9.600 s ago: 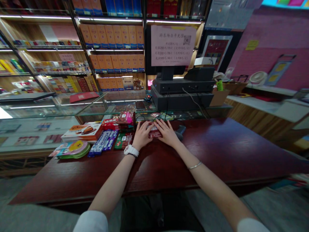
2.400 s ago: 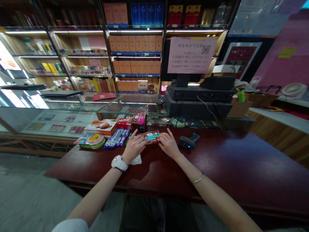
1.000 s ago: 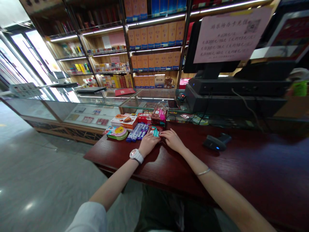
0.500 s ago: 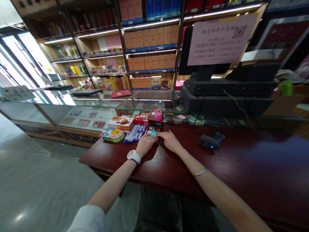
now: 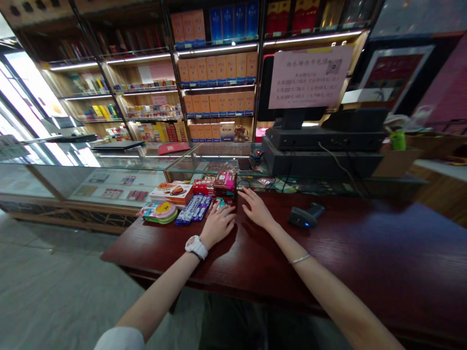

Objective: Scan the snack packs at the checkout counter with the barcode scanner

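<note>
My left hand [image 5: 219, 225] has its fingers spread over the near edge of a teal and red packet [image 5: 220, 203], which it partly hides. My right hand [image 5: 256, 208] is open just right of the snack pile, fingers apart and holding nothing. Purple wrapped bars [image 5: 193, 209] lie left of the teal packet. Behind them are an orange and white box [image 5: 171, 192], red packets [image 5: 203, 186] and a stack of dark red and pink packets [image 5: 225, 181]. A round yellow and pink package [image 5: 164, 211] sits at the left end.
A black handheld scanner [image 5: 306, 216] rests on the dark red desk [image 5: 350, 253], right of my right hand. Behind the desk stand a glass counter [image 5: 182, 163], a monitor with a pink sign [image 5: 308, 78] and black register equipment [image 5: 324, 158]. Stocked shelves line the wall.
Both hands have moved apart from the teal packet's right end, and their fingers have spread. The view has shifted slightly right. The packets appear to lie as before.
</note>
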A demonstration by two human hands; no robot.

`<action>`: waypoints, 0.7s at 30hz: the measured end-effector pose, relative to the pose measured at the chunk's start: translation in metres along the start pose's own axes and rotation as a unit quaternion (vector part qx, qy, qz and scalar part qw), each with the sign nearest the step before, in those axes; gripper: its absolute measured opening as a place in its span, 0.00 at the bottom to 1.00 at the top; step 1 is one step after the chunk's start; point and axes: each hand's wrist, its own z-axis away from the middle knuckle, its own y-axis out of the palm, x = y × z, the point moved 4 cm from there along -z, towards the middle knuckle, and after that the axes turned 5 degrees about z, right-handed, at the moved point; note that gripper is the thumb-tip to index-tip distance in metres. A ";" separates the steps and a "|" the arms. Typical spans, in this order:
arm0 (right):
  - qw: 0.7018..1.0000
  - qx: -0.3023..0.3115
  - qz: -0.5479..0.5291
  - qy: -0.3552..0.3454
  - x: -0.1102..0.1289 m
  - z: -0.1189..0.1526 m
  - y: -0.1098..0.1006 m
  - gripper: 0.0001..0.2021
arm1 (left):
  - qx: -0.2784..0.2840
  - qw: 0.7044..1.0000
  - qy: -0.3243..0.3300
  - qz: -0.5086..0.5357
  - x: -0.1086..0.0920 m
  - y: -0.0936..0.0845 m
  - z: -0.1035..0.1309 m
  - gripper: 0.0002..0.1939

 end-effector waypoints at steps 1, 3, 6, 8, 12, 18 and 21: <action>1.000 -0.010 -0.002 0.003 -0.005 -0.001 -0.007 0.27 | -0.001 1.000 0.002 -0.002 -0.005 0.002 -0.006 0.13; 0.999 -0.029 -0.009 0.013 -0.016 -0.002 -0.021 0.26 | -0.001 1.000 0.008 -0.007 -0.015 0.008 -0.021 0.13; 0.997 -0.069 -0.030 0.032 -0.025 -0.010 -0.049 0.26 | -0.007 1.000 0.017 -0.004 -0.031 0.022 -0.050 0.14; 0.992 -0.110 -0.057 0.032 -0.024 -0.018 -0.071 0.21 | -0.008 1.000 0.021 0.003 -0.041 0.035 -0.070 0.15; 0.978 -0.187 -0.090 0.038 -0.016 -0.028 -0.106 0.05 | -0.011 1.000 0.022 0.011 -0.055 0.065 -0.100 0.14; 0.970 -0.215 -0.081 0.083 -0.018 -0.001 -0.095 0.10 | 0.007 0.999 0.020 0.036 -0.049 0.095 -0.106 0.18; 0.977 -0.178 -0.061 0.099 -0.026 0.009 -0.085 0.08 | 0.020 0.999 0.019 0.041 -0.043 0.096 -0.099 0.17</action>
